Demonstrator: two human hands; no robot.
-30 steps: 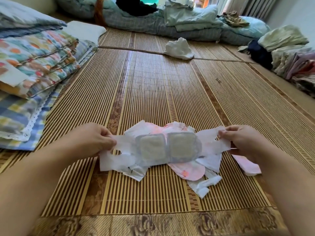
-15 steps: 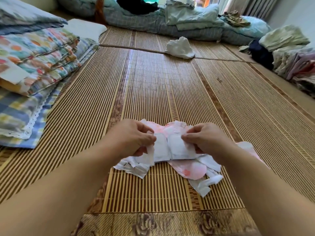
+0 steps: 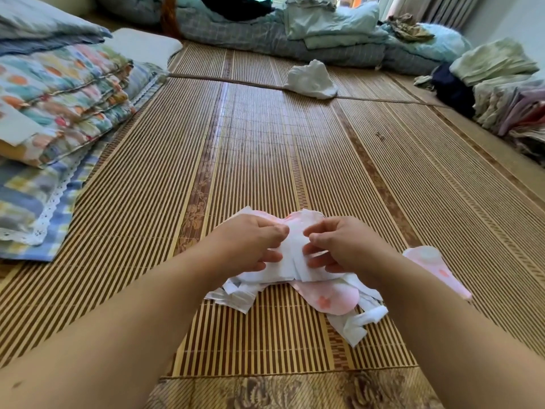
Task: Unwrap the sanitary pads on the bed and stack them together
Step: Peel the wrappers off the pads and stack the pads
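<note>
Bamboo mat (image 3: 265, 143), near edge: left hand (image 3: 247, 246) and right hand (image 3: 342, 246) both pinch a white pad (image 3: 290, 261), apparently folding it, above loose wrappers (image 3: 333, 299).

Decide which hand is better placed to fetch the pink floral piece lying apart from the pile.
Probably right. The pink floral piece lies beside the right forearm, nearest the right hand; the left hand would have to cross the pad both are pinching.
</note>
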